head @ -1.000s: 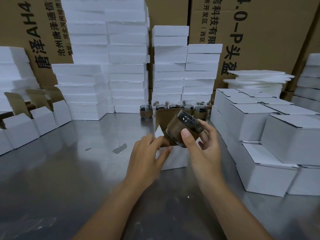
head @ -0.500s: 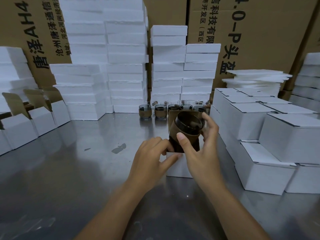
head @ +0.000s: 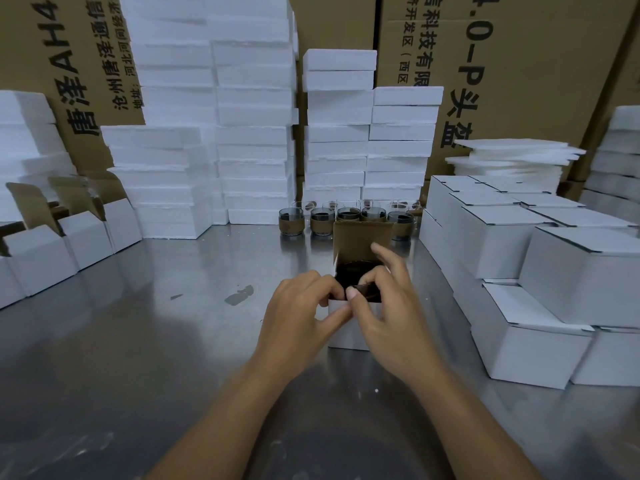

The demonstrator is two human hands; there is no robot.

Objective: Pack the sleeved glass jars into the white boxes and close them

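Jar (head: 349,271) in box (head: 346,336), right hand (head: 391,306) gripping it; left hand (head: 298,317) pinches box; carton (head: 519,64) "头盔"

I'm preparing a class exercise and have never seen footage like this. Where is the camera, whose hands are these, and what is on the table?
There is no machine: a person wears a camera on the head, looking down at their own hands. The left hand grips an open white box on the metal table; the right hand holds a sleeved glass jar partly inside it. More jars wait behind, closed boxes are stacked right, open boxes left, foam slabs at the back.
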